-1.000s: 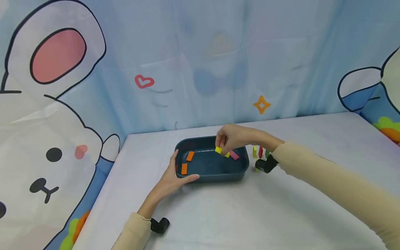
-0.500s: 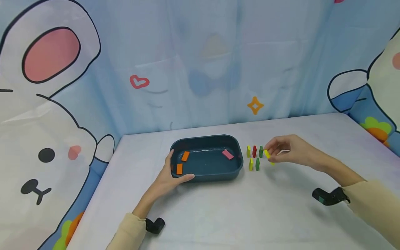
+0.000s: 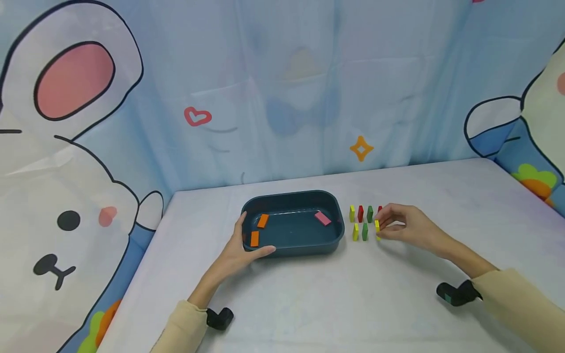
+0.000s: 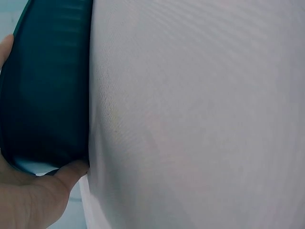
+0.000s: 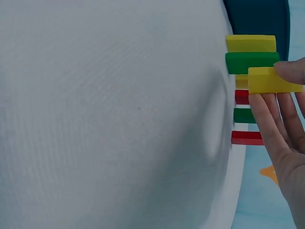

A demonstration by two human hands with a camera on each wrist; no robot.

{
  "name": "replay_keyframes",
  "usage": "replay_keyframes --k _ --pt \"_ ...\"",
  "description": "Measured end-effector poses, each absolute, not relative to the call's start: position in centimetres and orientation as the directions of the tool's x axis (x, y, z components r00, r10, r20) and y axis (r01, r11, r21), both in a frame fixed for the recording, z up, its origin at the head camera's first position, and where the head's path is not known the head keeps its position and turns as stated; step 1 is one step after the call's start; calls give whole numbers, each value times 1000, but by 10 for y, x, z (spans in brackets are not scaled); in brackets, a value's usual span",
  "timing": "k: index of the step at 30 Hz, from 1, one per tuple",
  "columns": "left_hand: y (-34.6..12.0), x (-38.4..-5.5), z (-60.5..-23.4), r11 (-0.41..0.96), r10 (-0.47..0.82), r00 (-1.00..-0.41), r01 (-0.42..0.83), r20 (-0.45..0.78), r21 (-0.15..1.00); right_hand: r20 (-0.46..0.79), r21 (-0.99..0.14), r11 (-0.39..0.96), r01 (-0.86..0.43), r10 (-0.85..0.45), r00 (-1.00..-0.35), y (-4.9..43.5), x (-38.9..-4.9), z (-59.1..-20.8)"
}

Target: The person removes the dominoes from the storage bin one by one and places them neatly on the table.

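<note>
My right hand (image 3: 410,228) pinches a yellow domino-like block (image 3: 377,225) between thumb and fingers. The block stands on end, at the right end of the nearer row. Beside it in that row are a green block (image 3: 365,232) and a yellow block (image 3: 355,232), both upright. In the right wrist view the thumb presses the held block's side, level with the other blocks. My left hand (image 3: 238,252) grips the left end of a dark teal basin (image 3: 300,251), thumb along its front wall. Inside lie two orange blocks (image 3: 263,221) and a pink block (image 3: 322,218).
Behind the nearer row stands another row: a yellow block (image 3: 351,214), a red block (image 3: 360,214), a green block (image 3: 370,214) and a red block (image 3: 379,209) partly behind the right hand. A white cloth (image 3: 309,304) covers the table, with a printed curtain (image 3: 287,98) behind.
My right hand left the basin with yellow blocks, moved right to the rows, then lowered a yellow block upright beside the green one. The left hand stays on the basin.
</note>
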State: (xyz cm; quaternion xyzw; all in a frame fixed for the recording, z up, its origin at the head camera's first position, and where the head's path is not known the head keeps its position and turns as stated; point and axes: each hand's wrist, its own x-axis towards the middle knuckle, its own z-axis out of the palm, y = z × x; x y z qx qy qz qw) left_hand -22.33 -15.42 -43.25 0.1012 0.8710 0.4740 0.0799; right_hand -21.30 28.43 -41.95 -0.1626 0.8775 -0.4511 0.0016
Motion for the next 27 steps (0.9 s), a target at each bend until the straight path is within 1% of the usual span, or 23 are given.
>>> replay_keyframes --k 6,14,27 --pt "-154 -223 -433 530 247 -968 96 -45 843 132 -779 556 -290 -307 -943 279 -218 -426" --pt "-154 -224 -434 524 249 -968 98 -41 846 132 -741 609 -284 -282 -950 276 -218 -428" --pt "-154 -223 -433 535 243 -969 97 -43 839 118 -742 621 -253 -250 -961 274 -217 -429"
